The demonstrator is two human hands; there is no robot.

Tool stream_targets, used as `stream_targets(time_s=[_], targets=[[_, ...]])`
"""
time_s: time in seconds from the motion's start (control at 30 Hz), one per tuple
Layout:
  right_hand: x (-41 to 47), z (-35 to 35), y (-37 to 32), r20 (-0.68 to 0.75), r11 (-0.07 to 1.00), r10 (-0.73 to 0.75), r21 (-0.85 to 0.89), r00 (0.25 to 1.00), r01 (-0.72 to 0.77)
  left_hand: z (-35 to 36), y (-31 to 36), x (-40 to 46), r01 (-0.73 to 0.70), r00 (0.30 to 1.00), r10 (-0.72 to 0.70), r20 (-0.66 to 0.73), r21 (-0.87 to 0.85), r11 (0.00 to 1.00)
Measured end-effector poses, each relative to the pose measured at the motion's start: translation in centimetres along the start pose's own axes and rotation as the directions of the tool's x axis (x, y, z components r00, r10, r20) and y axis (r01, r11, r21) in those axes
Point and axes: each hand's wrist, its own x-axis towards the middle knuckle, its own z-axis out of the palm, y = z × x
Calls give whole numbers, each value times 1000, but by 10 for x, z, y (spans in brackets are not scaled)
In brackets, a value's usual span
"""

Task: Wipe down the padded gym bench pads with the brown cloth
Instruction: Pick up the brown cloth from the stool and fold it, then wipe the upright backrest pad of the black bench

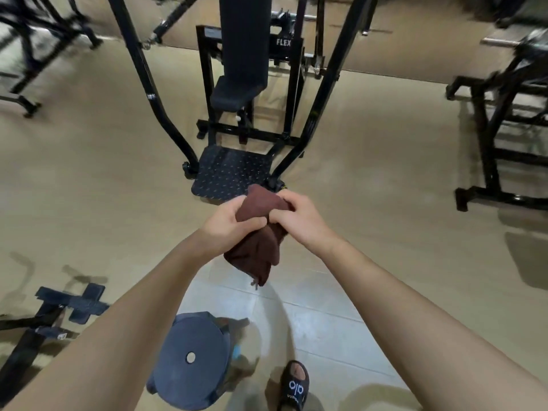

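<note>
I hold the brown cloth [257, 250] bunched between both hands in mid-air at the centre of the view. My left hand [229, 222] grips its upper left part and my right hand [299, 221] pinches its upper right part; the rest hangs down below them. Ahead stands a black gym machine with a padded seat [235, 94] and a tall padded backrest [244, 34] above it. Both pads are well beyond my hands, past a black studded footplate [228, 173].
Two slanted black frame bars [148, 84] flank the seat. A dark round stool [192, 357] stands close below my arms, with my sandalled foot [293, 384] to its right. Other black machine frames [498, 137] stand at right and at far left. Floor is beige matting.
</note>
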Motion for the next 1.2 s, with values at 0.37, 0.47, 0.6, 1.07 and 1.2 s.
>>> stream_targets(time_s=[0.37, 0.47, 0.6, 1.07, 1.2], targets=[[127, -77, -59, -148, 999, -49, -8, 988, 48, -56, 81, 142, -48, 951, 78, -300, 105, 993], [182, -95, -80, -186, 996, -78, -52, 980, 70, -81, 102, 199, -46, 924, 80, -373, 101, 994], [255, -116, -119, -220, 994, -107, -61, 970, 95, -114, 138, 272, -51, 888, 93, -450, 105, 993], [504, -225, -245, -192, 965, -262, -76, 946, 252, -193, 268, 514, 1, 746, 18, -666, 28, 1000], [581, -257, -274, -134, 931, -337, -192, 932, 309, -204, 311, 572, -12, 696, 10, -718, 3, 1000]])
